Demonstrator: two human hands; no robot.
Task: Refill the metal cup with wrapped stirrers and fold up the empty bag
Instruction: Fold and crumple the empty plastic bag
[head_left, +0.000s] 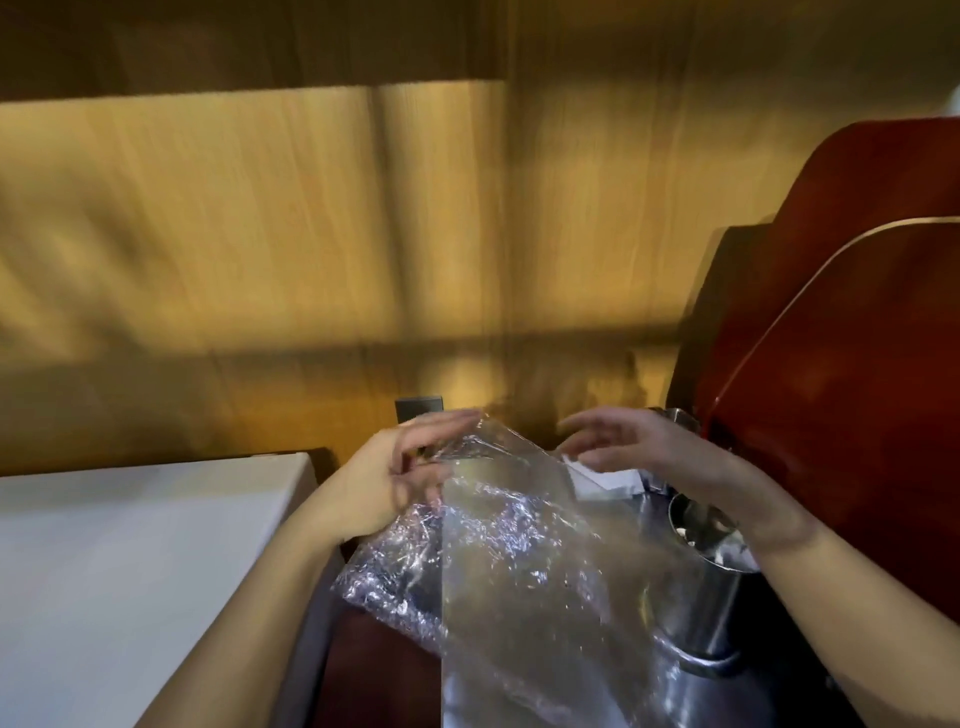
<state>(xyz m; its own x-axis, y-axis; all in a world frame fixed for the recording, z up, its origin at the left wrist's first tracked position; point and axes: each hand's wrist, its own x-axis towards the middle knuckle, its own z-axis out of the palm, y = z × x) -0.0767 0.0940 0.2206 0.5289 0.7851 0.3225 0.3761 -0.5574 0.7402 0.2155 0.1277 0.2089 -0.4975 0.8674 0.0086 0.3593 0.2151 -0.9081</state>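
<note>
Hands work a clear plastic bag (519, 545): left hand (395, 478) pinches its top edge, right hand (639, 447) hovers spread wide above the metal cup (711, 582).

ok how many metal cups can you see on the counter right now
1. The metal cup stands at lower right, under the right hand and partly behind the clear plastic bag. The bag and blur could hide another.
</note>
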